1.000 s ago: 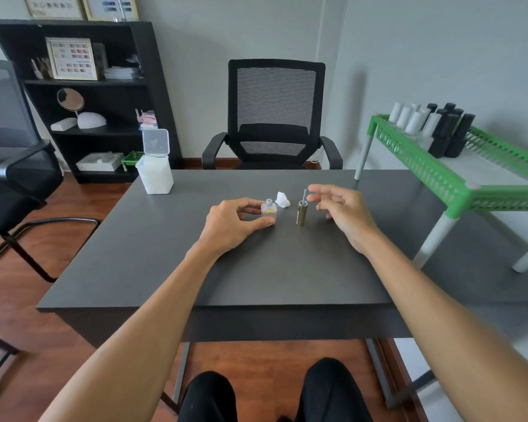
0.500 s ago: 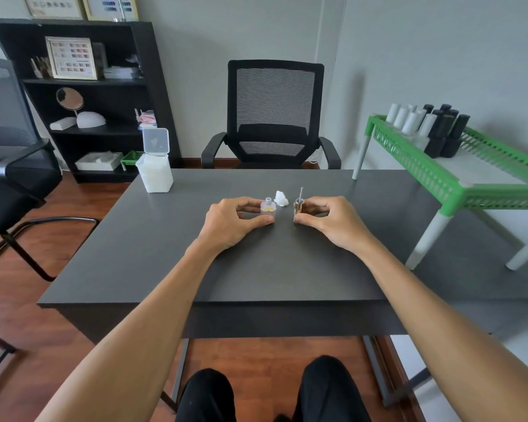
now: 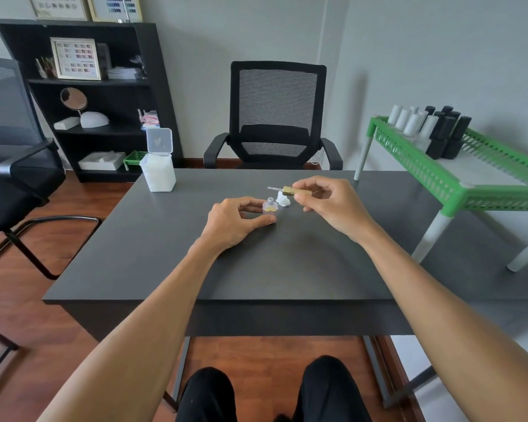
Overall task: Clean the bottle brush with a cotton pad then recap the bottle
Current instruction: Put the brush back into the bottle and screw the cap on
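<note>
Lifted off the desk [image 3: 287,269], brush cap [image 3: 296,190] lies sideways in right hand [image 3: 333,205] (left hand [image 3: 235,222] grips bottle [image 3: 270,206]), above cotton pad [image 3: 283,200].

A dark grey desk [image 3: 153,257] stands on a reddish wood floor [image 3: 58,208]. Behind it, a black mesh office chair [image 3: 276,117] faces pale grey walls [image 3: 409,50]. A black bookshelf [image 3: 83,95] stands left, a green plastic rack [image 3: 457,184] right.

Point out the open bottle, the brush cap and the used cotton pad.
bottle [image 3: 270,207]: head view, on its clear body.
brush cap [image 3: 297,191]: head view, on the gold handle.
cotton pad [image 3: 284,200]: head view, on its crumpled white middle.
</note>
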Available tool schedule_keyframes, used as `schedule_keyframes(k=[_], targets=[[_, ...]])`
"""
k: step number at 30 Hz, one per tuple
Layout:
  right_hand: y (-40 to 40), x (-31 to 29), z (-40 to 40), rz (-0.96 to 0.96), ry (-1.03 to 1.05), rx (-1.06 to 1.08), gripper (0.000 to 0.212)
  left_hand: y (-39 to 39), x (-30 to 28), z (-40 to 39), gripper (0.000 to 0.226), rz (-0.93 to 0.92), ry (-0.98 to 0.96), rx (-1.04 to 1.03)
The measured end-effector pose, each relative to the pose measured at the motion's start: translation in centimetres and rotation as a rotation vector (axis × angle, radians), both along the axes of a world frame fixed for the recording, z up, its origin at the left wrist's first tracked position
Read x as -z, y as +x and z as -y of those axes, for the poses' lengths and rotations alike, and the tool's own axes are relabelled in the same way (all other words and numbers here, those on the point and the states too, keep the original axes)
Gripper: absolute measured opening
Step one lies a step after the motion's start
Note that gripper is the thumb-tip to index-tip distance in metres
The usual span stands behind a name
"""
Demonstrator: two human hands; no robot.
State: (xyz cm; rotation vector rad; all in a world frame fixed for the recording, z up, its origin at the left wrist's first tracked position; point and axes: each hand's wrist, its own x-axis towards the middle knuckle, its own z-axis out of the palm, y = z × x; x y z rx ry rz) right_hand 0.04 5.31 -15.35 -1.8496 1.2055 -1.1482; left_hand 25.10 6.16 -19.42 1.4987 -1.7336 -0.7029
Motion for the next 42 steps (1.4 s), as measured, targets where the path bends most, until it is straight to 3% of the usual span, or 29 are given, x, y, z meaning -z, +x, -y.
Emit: schedule_keyframes(k=[16,42], targets=[[1.3,-3.4,0.1,-0.057,-0.060,0.012,0.010,0.1,0.1,0.2,0.043,-0.004,0.014,0.002],[2.5,-3.6,1.1,-0.213,-0.096,-0.029,0.013,0.0,0.0,0.2,0.036,0.009,0.024,-0.003]])
